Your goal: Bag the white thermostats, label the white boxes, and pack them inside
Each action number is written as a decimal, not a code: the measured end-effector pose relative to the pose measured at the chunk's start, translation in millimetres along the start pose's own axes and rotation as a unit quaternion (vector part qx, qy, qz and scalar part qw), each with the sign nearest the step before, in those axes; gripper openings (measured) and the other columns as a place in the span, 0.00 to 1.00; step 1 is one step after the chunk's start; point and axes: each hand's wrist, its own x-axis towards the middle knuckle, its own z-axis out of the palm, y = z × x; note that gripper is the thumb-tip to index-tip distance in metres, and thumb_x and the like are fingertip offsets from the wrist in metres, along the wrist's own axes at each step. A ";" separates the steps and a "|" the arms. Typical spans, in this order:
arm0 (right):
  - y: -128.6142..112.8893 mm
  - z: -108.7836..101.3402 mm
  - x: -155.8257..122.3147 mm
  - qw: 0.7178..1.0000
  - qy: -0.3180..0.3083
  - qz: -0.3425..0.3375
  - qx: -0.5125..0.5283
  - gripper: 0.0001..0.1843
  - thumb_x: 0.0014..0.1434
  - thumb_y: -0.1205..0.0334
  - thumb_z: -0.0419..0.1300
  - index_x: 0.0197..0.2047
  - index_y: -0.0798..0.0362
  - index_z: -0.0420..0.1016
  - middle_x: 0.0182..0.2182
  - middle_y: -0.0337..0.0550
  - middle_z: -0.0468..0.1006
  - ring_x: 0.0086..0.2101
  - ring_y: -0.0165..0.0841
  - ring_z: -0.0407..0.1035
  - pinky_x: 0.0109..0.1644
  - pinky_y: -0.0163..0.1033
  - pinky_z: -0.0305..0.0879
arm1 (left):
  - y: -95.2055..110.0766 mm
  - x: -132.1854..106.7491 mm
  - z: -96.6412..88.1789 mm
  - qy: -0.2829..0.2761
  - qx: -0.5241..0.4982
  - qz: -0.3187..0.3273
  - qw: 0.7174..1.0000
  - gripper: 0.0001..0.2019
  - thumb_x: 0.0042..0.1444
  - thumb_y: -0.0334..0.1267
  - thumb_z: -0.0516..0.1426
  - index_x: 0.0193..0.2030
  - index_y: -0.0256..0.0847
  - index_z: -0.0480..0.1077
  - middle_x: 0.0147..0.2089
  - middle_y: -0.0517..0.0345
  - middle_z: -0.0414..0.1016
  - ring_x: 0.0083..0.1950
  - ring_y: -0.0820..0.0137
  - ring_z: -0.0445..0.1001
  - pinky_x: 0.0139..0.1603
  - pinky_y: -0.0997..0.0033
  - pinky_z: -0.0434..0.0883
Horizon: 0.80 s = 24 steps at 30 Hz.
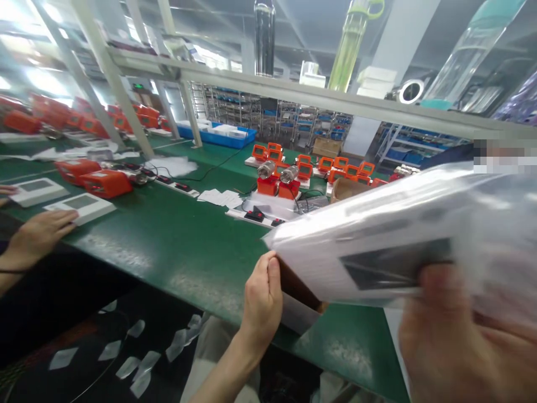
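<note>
My right hand (453, 330), blurred, grips a white device in a clear plastic bag (369, 229). A dark rectangular panel shows through the plastic. The bagged device is tilted, its left end above an open cardboard box (300, 316) with a brown inside and a whitish outer wall. My left hand (262, 291) is closed, its thumb and fingers pinching the upper left edge of that box near the corner of the bag. The bag covers much of the box opening, so I cannot tell whether the device is partly inside.
At the left, another person's hand (42, 229) rests on a white panel (84, 208). Orange housings (107, 183) and a power strip (255, 217) stand on the green table (168, 240). Bottles (346, 47) line the shelf (285, 87) above. Plastic scraps (145, 364) lie on the floor.
</note>
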 end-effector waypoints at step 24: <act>15.1 2.4 0.5 0.923 -0.310 -0.220 -0.063 0.17 0.60 0.76 0.55 0.51 0.57 0.74 0.45 0.50 0.73 0.45 0.34 0.67 0.49 0.36 0.66 | 9.8 11.2 -18.7 -0.237 -0.426 -0.252 0.836 0.20 0.63 0.44 0.54 0.60 0.41 0.65 0.52 0.50 0.75 0.53 0.63 0.72 0.49 0.70 0.70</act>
